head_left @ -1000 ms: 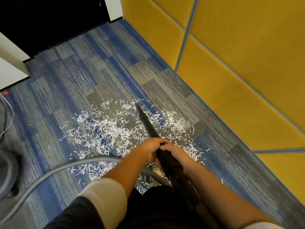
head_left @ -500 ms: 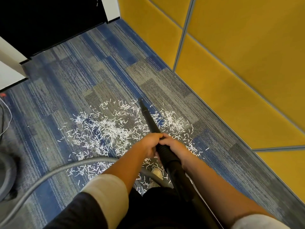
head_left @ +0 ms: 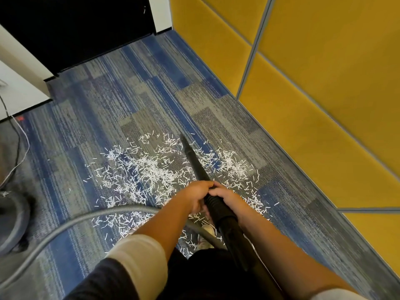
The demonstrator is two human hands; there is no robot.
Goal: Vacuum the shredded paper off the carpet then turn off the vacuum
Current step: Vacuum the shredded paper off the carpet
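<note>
White shredded paper [head_left: 151, 169] lies scattered over the blue and grey carpet [head_left: 97, 118] in front of me. A black vacuum wand [head_left: 195, 161] slants forward through the pile, its narrow tip near the far edge of the scraps. My left hand [head_left: 195, 197] grips the wand from the left and my right hand [head_left: 226, 198] grips it from the right, side by side at its ribbed collar. A grey hose [head_left: 71, 224] curves from under my arms to the vacuum body [head_left: 10, 217] at the left edge.
A yellow padded wall [head_left: 313, 94] runs along the right side of the carpet. A dark doorway [head_left: 75, 29] and white wall base stand at the far left. Thin cables [head_left: 19, 148] trail on the floor at the left. My shoe [head_left: 206, 231] shows under the wand.
The wand tip has slid slightly forward and to the right through the paper; both hands have stayed on the wand.
</note>
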